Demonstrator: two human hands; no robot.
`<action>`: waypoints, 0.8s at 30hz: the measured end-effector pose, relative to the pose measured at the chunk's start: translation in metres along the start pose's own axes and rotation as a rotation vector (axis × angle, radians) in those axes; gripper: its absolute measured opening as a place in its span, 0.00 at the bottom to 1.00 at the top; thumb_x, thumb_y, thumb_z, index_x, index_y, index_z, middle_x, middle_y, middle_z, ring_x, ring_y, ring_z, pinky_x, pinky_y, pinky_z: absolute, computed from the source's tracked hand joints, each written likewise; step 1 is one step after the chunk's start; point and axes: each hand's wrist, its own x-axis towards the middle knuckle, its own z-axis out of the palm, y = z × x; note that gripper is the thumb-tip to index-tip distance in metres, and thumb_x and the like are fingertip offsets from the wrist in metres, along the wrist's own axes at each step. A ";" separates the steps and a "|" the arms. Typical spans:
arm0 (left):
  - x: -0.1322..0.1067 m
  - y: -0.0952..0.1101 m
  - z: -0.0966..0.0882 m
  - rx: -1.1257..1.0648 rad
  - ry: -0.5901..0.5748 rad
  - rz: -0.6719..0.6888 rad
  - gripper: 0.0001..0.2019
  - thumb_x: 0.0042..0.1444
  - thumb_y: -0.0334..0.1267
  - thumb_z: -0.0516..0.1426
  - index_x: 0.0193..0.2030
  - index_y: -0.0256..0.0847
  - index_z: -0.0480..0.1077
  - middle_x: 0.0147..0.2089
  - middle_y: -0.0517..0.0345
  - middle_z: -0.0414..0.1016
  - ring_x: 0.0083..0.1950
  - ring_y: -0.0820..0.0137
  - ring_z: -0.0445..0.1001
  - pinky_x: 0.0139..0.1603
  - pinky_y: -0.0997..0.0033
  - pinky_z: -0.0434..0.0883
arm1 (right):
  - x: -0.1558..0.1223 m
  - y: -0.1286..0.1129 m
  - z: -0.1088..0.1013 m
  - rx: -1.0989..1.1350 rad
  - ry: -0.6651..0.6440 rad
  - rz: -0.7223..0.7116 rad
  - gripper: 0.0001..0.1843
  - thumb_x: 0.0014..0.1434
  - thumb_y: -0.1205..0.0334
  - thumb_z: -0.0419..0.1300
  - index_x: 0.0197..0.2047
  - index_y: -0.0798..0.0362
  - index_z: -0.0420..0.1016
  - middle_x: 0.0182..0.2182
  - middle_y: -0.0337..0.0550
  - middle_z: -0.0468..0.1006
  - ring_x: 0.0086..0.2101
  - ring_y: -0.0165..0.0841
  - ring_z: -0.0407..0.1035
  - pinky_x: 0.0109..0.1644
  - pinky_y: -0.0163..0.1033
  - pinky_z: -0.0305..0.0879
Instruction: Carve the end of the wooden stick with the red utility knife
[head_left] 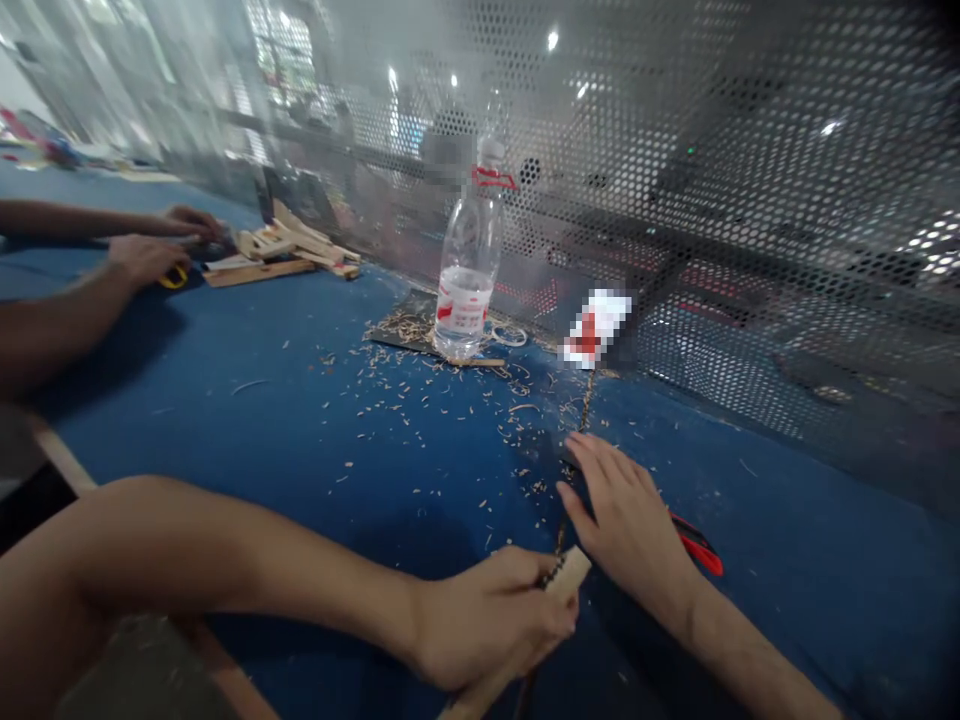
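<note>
Shavings (442, 430) litter the blue work surface (225, 400) in front of the plastic water bottle (465, 300). Nearer me than the bottle, my left hand (487, 620) closes around a pale wooden strip (570, 572), with a dark twisted strand (581, 415) running past it. My right hand (626, 525) lies wide open, fingers spread, just beside the strand (nothing shows in its grip). A co-worker's hands (146, 250) work far left of the bottle.
</note>
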 end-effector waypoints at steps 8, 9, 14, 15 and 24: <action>0.003 0.009 -0.002 -0.099 0.061 0.086 0.12 0.47 0.48 0.58 0.33 0.47 0.61 0.13 0.72 0.58 0.14 0.74 0.50 0.16 0.74 0.52 | -0.040 0.052 -0.020 -0.133 -0.042 0.194 0.11 0.71 0.54 0.52 0.46 0.45 0.74 0.50 0.50 0.84 0.50 0.49 0.79 0.52 0.54 0.75; 0.003 0.008 -0.003 -0.104 0.078 0.106 0.12 0.47 0.47 0.58 0.33 0.46 0.62 0.13 0.72 0.58 0.14 0.74 0.50 0.16 0.74 0.52 | -0.040 0.051 -0.023 -0.125 -0.044 0.198 0.09 0.72 0.55 0.52 0.45 0.44 0.72 0.47 0.49 0.84 0.47 0.47 0.80 0.47 0.51 0.76; 0.006 0.004 -0.008 -0.166 0.087 0.198 0.09 0.44 0.40 0.58 0.30 0.45 0.60 0.15 0.71 0.58 0.14 0.76 0.51 0.17 0.76 0.55 | -0.034 0.028 -0.036 -0.095 0.039 0.274 0.08 0.72 0.51 0.50 0.43 0.42 0.65 0.26 0.38 0.80 0.20 0.42 0.75 0.20 0.43 0.61; 0.006 0.005 -0.008 -0.172 0.082 0.205 0.09 0.43 0.39 0.57 0.31 0.45 0.61 0.15 0.71 0.58 0.14 0.76 0.51 0.16 0.76 0.55 | -0.032 0.019 -0.039 -0.075 0.069 0.247 0.08 0.73 0.51 0.50 0.42 0.42 0.65 0.24 0.36 0.79 0.18 0.41 0.74 0.19 0.42 0.59; 0.008 0.006 -0.003 -0.113 0.245 0.095 0.13 0.45 0.43 0.58 0.36 0.48 0.59 0.16 0.73 0.58 0.15 0.75 0.50 0.16 0.76 0.52 | -0.017 -0.057 -0.055 0.190 -0.016 -0.160 0.14 0.77 0.53 0.43 0.39 0.42 0.61 0.24 0.31 0.78 0.17 0.33 0.73 0.19 0.38 0.61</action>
